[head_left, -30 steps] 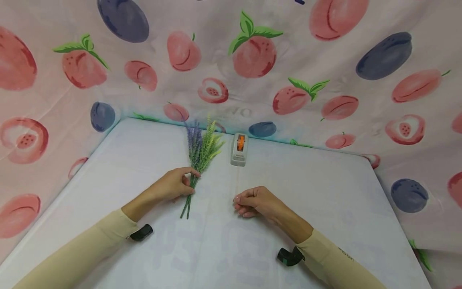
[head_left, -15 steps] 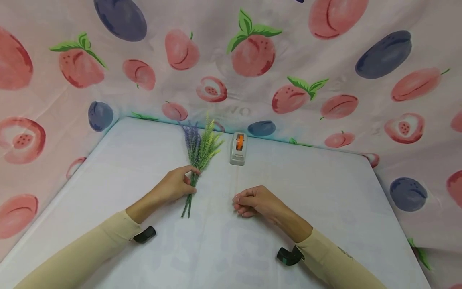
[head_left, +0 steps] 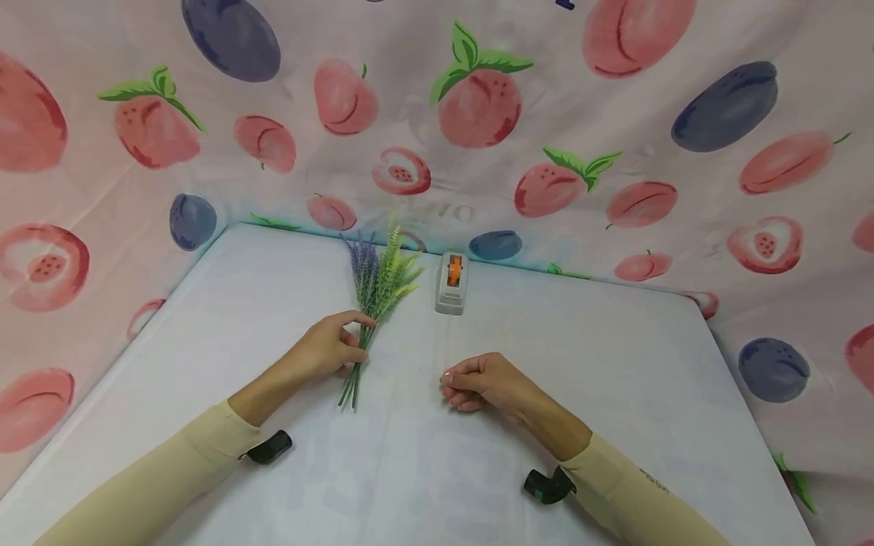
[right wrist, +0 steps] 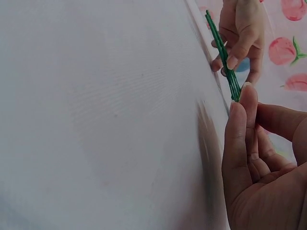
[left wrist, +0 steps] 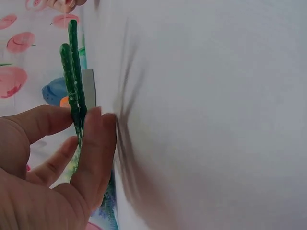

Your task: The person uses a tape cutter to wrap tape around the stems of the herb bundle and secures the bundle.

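In the head view my left hand (head_left: 331, 347) pinches a small bunch of artificial lavender (head_left: 382, 280), purple and yellow-green heads pointing to the back. Its green stems (left wrist: 73, 76) pass between thumb and fingers in the left wrist view, the cut ends sticking out past the grip. To the right, thumb and index finger of my right hand (head_left: 481, 381) pinch the end of a thin clear strip of tape (head_left: 448, 340). That strip runs back to a grey tape dispenser (head_left: 452, 299) with an orange wheel. The stems and left hand (right wrist: 244, 38) show beyond my right fingers in the right wrist view.
A white-covered table (head_left: 594, 364) lies under both hands. Behind and beside it hangs a pink cloth (head_left: 478, 182) printed with fruit. Dark wrist cameras (head_left: 269, 447) sit under the sleeves, close above the table.
My left hand has shifted slightly left with the lavender, and the stem ends have swung a little left and spread. The right hand and the dispenser hold their places.
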A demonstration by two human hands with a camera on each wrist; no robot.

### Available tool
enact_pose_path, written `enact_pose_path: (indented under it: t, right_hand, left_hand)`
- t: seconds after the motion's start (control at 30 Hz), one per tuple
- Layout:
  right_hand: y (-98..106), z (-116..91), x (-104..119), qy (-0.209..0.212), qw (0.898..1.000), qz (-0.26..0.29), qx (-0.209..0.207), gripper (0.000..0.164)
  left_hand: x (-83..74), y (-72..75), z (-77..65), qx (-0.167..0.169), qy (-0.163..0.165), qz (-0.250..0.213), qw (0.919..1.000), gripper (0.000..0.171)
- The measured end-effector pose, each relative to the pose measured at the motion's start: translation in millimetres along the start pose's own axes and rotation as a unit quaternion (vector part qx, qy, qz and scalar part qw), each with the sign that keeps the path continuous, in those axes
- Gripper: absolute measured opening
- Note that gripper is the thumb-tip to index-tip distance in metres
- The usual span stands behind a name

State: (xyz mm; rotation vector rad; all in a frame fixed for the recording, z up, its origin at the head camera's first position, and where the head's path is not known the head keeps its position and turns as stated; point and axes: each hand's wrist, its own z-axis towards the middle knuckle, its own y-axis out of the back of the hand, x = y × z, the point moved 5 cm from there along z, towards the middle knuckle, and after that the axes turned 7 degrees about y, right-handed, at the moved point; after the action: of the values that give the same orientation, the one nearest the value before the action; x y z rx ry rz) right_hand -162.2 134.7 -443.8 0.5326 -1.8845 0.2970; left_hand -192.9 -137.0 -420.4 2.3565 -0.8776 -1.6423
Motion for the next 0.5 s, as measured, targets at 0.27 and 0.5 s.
enact_pose_path:
  t: [0.27,0.5]
  right_hand:
    - [-1,0,1,0.005,1.000,0.001,0.003,0.026]
    - [0,0,0,0.003,1.000,-0.003,-0.001,0.025]
  left_hand:
    - [-1.0,-1.2,2.7,0.017,-0.005,-0.073,0.9972,0.058]
    - [7.8,0.5,-2.4,0.043,0.016,-0.179,0.9828,0.075]
